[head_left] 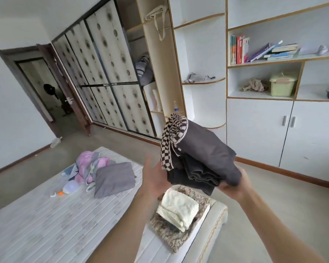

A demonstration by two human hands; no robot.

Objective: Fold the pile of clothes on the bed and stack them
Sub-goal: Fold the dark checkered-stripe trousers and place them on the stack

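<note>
Soft, even daylight fills my room; shadows are faint. The wide lens bends the wardrobe (103,73) and shelves (273,59) at the edges, slightly blurred.

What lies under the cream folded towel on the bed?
The cream towel lies on a small dark item, atop a mottled brown folded cloth. Anything beneath that cloth is covered.
</note>
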